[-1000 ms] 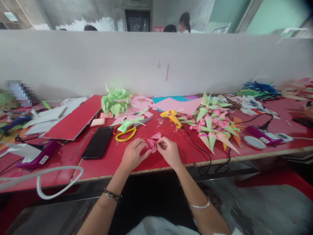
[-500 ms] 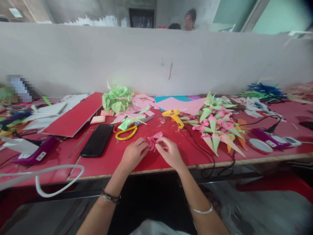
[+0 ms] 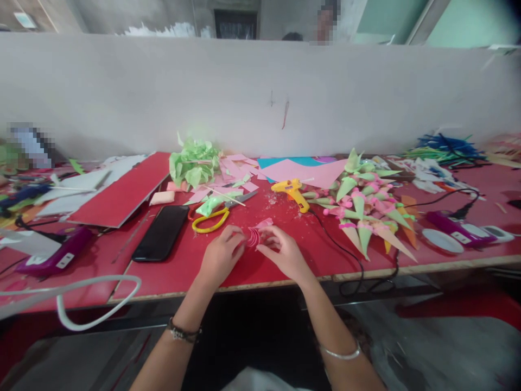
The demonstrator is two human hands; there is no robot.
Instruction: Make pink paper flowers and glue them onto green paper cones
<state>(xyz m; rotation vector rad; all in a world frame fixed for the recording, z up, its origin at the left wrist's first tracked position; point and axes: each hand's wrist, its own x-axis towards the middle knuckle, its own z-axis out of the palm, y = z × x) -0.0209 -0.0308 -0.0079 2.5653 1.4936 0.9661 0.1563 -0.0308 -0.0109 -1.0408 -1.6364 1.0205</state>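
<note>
My left hand (image 3: 222,254) and my right hand (image 3: 284,252) meet over the red table (image 3: 171,271), both pinching a small pink folded paper piece (image 3: 254,237) between their fingertips. The paper shows curved layered edges and sits just above the tabletop. A second pink scrap (image 3: 264,222) lies right behind it. Yellow-handled scissors (image 3: 211,220) lie a little beyond my left hand. A yellow glue gun (image 3: 292,193) lies beyond my right hand.
A black phone (image 3: 161,232) lies left of my hands. Green crumpled paper (image 3: 194,164) and pink sheets (image 3: 305,172) sit at the back. A pile of green and pink paper cones (image 3: 366,209) fills the right. Purple devices (image 3: 55,254) and cables lie at both sides. A grey partition (image 3: 260,98) stands behind.
The pink paper has been gathered tighter between my fingers and now shows curved layers. My hands shifted slightly, and the camera view drifted a little.
</note>
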